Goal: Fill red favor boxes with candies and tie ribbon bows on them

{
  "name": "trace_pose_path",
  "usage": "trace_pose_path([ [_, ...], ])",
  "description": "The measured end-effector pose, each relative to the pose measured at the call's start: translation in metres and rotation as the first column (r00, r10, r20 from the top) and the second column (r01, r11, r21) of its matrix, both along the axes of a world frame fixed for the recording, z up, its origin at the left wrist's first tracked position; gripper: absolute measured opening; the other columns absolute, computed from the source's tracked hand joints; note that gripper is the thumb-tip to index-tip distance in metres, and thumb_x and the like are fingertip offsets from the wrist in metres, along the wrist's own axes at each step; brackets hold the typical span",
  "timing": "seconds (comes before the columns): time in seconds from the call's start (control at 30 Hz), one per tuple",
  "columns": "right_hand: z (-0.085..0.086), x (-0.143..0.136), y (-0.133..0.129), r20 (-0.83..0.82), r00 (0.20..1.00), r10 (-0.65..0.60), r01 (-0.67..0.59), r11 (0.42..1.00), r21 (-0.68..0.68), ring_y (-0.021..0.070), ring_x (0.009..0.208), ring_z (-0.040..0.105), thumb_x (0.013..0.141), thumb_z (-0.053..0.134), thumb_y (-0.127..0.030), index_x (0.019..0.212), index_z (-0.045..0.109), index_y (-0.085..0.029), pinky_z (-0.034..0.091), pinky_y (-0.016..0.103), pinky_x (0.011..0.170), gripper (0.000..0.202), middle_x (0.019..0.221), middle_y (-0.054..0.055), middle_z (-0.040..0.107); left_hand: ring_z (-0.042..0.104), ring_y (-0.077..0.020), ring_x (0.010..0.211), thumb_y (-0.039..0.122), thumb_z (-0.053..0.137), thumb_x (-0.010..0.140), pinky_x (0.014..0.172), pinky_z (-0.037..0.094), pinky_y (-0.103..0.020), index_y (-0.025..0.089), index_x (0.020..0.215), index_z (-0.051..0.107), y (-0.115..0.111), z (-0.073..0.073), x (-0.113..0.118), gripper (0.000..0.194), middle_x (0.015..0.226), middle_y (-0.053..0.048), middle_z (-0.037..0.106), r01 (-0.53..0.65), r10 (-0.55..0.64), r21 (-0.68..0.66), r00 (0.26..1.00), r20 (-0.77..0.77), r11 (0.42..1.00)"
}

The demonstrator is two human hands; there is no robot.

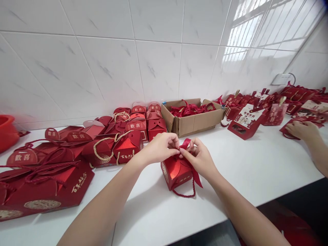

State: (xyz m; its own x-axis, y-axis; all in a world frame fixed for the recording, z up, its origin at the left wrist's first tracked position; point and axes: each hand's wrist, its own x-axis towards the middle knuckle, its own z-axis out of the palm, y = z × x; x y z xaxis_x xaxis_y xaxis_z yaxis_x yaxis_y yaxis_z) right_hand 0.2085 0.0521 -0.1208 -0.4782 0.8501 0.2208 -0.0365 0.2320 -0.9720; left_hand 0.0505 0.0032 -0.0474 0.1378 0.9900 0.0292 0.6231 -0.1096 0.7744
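A small red gift box point(176, 175) with a round gold pattern on its side stands on the white table in front of me. A red ribbon point(196, 178) is on its top, one tail hanging down the right side. Both hands meet over the box: my left hand point(164, 147) pinches the ribbon from the left, and my right hand point(198, 155) pinches it from the right. The knot area is partly hidden by my fingertips. A dark red twisted cord point(185, 195) loops from the box onto the tabletop.
Several red gift boxes with cord handles point(123, 150) crowd the left. Behind my hands, a cardboard box point(200, 123) holds red ribbons. Red bags point(247, 121) stand to the right, where another person's hand point(298, 130) touches one. An orange-red basin point(7, 131) sits far left.
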Motion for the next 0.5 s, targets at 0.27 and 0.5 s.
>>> trace_pose_path([
  [0.27,-0.004,0.0,0.001,0.008,0.995,-0.095,0.093,0.989,0.117,0.0143,0.06,0.059,0.084,0.058,-0.036,0.086,0.039,-0.024,0.042,0.024,0.052,0.022,0.07,-0.002,0.063,0.062,-0.0162,0.078,0.013,0.052,0.078,0.069,0.048,-0.027,0.02,0.077,0.052,0.0,-0.009,0.007,0.007,0.082,0.0,0.064,-0.046,0.069,0.19,0.99,-0.119,0.981],
  [0.5,0.0,0.003,0.004,0.095,0.969,-0.228,0.195,0.942,0.271,0.0137,0.059,0.057,0.085,0.055,-0.034,0.089,0.052,-0.023,0.041,0.025,0.053,0.012,0.078,0.001,0.066,0.063,-0.0155,0.075,0.011,0.049,0.079,0.063,0.046,-0.024,0.02,0.077,0.05,0.006,-0.018,0.013,0.009,0.078,0.0,0.064,-0.078,0.109,0.266,0.989,-0.104,0.961],
])
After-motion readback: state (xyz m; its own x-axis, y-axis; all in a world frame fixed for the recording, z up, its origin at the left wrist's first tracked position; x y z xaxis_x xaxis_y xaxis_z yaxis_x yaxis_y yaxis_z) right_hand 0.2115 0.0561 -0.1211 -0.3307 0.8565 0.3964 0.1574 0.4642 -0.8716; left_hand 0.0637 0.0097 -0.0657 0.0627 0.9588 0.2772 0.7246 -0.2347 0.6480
